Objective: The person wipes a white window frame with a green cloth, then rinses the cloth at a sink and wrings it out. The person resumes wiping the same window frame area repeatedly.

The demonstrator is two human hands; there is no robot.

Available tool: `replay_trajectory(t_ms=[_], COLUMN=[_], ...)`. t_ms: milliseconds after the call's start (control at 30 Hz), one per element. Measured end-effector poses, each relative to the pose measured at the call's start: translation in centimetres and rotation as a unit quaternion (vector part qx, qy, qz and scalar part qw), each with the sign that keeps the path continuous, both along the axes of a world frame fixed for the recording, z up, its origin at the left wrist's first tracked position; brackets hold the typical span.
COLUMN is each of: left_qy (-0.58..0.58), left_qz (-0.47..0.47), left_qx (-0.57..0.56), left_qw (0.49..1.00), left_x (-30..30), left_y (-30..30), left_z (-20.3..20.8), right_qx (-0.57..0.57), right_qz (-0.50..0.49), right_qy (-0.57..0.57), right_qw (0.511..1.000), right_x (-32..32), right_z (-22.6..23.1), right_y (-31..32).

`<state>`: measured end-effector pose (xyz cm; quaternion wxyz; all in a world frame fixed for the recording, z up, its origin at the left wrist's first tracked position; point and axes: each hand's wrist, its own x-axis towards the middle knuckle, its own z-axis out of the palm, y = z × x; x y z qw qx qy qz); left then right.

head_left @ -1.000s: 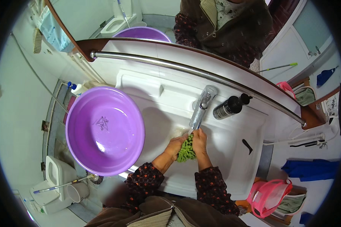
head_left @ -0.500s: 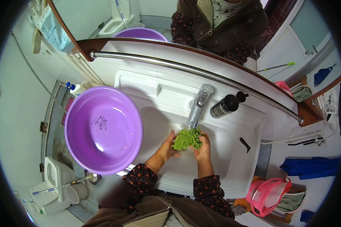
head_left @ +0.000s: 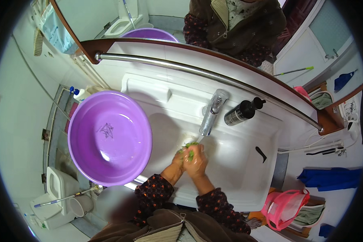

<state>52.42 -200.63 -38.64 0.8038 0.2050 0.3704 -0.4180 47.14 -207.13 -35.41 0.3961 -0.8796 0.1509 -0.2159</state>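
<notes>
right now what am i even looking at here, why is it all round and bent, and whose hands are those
This is no machine, just a person seen from a wide fisheye camera worn on their head, looking down. That lens bends straight edges and rounds the picture. The two forearms in dark dotted sleeves coming up from the bottom are the wearer's own. The left hand and right hand are pressed together around a bunched green cloth, held over a white sink just below the chrome tap. A purple basin sits on the sink's left side, and a dark pump bottle lies beside the tap. The figure at the top is a reflection in the mirror above a metal rail.
</notes>
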Motion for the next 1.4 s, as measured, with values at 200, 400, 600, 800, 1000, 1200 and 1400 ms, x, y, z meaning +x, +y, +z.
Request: replay_trajectory(t_ms=[200,400,600,800,1000,1200,1400], left_qy=[-0.176,-0.133,-0.207,-0.311,-0.503,-0.287,-0.304], left_qz=[-0.157,-0.126,-0.211,-0.257,-0.299,-0.255,-0.223], left_qx=[0.255,0.018,0.186,0.171,0.202,-0.053,-0.010], left_qw=[0.938,0.983,0.937,0.899,0.785,0.922,0.926], left_x=[-0.3,-0.5,-0.3,1.0,-2.1,-4.2,-2.5], left_y=[-0.2,2.1,1.3,4.3,4.2,3.7,5.1], left_z=[-2.3,-1.4,-0.6,1.1,2.6,1.7,3.2], right_qx=[0.015,0.008,0.294,0.730,0.736,0.305,0.305], right_qz=[-0.041,0.020,-0.160,-0.160,-0.171,-0.058,0.089], right_qy=[0.011,-0.075,0.103,0.031,-0.036,-0.071,-0.021], right_qw=[0.999,0.997,0.937,0.663,0.654,0.948,0.948], right_x=[1.8,0.5,2.3,-0.8,-0.8,-3.2,-6.4], right_z=[-0.8,0.8,-4.7,-3.6,0.3,0.8,3.5], right_y=[-1.8,2.4,-4.5,-5.8,-5.5,-0.9,0.1])
